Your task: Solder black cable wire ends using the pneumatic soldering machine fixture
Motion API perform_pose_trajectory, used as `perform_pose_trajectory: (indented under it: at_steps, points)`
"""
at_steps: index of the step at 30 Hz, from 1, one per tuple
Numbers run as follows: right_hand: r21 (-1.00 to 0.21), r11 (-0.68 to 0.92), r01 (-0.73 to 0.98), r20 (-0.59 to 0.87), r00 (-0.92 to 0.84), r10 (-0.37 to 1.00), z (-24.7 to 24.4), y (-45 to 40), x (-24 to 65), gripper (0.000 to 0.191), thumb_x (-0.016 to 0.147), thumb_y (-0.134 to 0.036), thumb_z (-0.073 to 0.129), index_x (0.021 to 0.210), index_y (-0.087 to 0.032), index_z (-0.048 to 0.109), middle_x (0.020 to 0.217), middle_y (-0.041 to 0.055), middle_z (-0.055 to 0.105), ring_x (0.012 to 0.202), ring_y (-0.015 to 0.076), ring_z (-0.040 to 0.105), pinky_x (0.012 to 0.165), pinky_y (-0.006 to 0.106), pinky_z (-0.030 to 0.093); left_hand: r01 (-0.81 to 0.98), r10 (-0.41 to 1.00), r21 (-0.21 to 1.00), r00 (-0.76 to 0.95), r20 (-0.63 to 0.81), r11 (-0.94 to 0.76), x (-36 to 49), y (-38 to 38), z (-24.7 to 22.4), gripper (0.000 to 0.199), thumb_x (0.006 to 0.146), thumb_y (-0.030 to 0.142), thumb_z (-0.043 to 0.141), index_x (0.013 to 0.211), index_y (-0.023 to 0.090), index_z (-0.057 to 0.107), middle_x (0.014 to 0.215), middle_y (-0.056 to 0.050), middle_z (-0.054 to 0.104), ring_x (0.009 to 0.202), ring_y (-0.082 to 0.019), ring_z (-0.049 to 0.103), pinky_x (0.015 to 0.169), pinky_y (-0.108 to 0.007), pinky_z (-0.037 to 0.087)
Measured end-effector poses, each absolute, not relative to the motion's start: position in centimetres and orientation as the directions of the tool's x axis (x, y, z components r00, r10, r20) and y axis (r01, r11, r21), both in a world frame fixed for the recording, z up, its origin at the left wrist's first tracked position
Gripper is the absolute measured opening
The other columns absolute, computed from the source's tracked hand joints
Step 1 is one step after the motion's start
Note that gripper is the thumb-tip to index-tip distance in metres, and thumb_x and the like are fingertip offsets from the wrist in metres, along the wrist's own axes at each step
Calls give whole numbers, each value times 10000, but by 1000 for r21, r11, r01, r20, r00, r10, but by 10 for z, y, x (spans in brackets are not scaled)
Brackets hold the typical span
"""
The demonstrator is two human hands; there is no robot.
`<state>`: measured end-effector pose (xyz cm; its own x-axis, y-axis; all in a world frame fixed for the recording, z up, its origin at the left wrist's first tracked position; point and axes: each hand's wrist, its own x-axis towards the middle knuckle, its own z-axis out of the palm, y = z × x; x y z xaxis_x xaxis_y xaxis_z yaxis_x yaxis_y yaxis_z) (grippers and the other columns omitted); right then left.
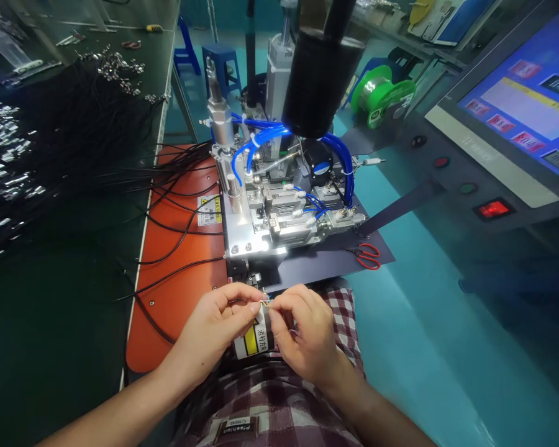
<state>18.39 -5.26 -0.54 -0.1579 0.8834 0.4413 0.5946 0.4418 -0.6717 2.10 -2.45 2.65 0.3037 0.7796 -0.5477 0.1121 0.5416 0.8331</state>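
Both my hands meet at the lower middle, in front of the metal machine [279, 217]. Thumb and index finger of my left hand [223, 320] pinch one side of some thin wires [265, 302]. My right hand [305, 329] pinches the same small wires from the other side, its fingertips almost touching the left ones. The wire ends look light and coloured, but are too small to make out well. Just below the fingertips is a white and yellow label [251, 341] with printed characters.
Black cables [186, 230] cross the orange board [181, 273] from a large cable pile [74, 124] at the left. Red-handled scissors [368, 256] lie right of the machine. A control panel [484, 149] stands at the right, and a dark cylinder [319, 87] hangs above.
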Motion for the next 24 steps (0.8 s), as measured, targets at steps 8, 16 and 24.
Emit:
perform_pose_trajectory:
  at_steps: [8,16,24]
  points:
    - [-694,421,584,429,-134,893,-4,-51,185,79,851,-130,502,818,-188,544,721,25,595,667,160,531,604,306,380,105,771,825,307,-558,555,22,-24,27,253,770,402,647,884,177,640,640,28,473,533,-74,327,471,-196,242]
    - [-809,324,491,331,-75,941,-4,-54,182,77,842,-132,504,815,-192,544,737,23,575,676,160,520,614,302,399,17,771,815,313,-555,579,24,-25,26,186,769,346,666,834,175,631,619,35,471,551,-73,363,489,-191,273]
    - [-825,290,485,301,-57,952,0,-54,180,78,837,-123,511,801,-187,539,735,21,565,657,152,506,612,299,389,65,785,828,285,-550,557,25,-24,28,163,763,320,670,814,166,648,632,36,514,529,-61,353,466,-181,265]
